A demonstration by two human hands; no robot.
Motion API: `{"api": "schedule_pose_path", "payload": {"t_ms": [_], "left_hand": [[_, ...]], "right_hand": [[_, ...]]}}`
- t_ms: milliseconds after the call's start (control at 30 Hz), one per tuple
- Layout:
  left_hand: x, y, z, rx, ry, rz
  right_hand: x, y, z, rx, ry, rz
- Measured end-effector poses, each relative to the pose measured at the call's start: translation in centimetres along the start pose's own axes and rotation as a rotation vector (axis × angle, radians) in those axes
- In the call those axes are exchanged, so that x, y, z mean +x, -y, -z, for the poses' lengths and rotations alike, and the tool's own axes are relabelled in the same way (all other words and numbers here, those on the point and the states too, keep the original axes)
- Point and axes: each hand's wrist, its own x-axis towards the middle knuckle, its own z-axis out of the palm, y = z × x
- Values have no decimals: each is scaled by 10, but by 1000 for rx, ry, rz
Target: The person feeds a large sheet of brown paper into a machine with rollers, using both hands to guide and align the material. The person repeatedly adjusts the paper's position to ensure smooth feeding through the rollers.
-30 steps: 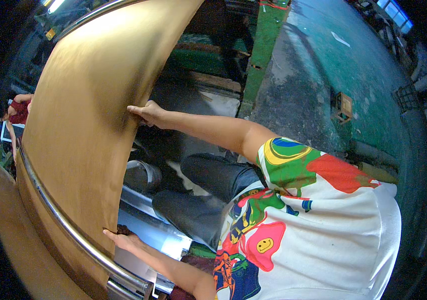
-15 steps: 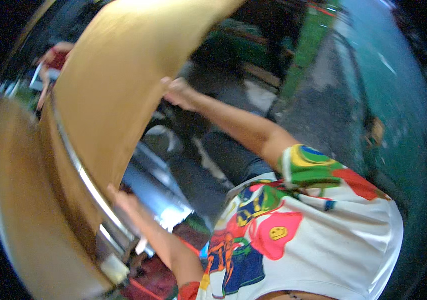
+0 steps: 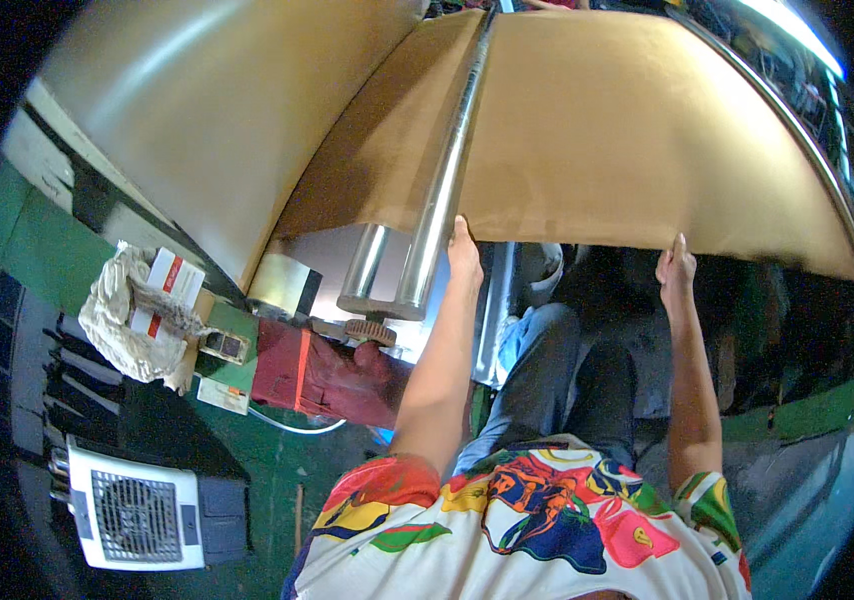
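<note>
A wide, gold-brown sheet stretches out ahead of me. My left hand is closed on its near edge, close beside a long shiny metal roller. Farther right along the same edge, my right hand pinches the sheet with the thumb on top. The roller runs away from me across the sheet, and a second, shorter-looking metal roller shows at its left. Under their near ends sits a brown gear wheel.
At the upper left rises a large, curved gold-grey sheet. Dark red cloth lies below the gear. On the left are a crumpled plastic bag and a white grilled fan unit. A metal rail curves along the right.
My view has swung left, so the sheet now spreads ahead instead of at the left. The rollers and fan unit have come into sight. Both hands stay on the sheet's edge.
</note>
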Motion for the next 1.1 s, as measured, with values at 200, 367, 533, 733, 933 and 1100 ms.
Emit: {"api": "schedule_pose_path", "payload": {"t_ms": [200,367,533,733,933,1100], "left_hand": [[-6,1,-24,-57,-207,-86],[-42,20,-69,-25,-19,-135],[-84,28,-118,-79,269,266],[-82,21,-99,57,287,128],[-78,12,-83,18,275,156],[-69,17,-87,45,230,117]], "right_hand": [[5,-12,-12,-14,-26,-14],[0,-21,-28,2,35,-43],[-5,-16,-30,5,63,-44],[-14,-19,-44,-39,27,-78],[-27,-21,-57,-32,89,-103],[-23,-25,-60,-80,49,-72]]}}
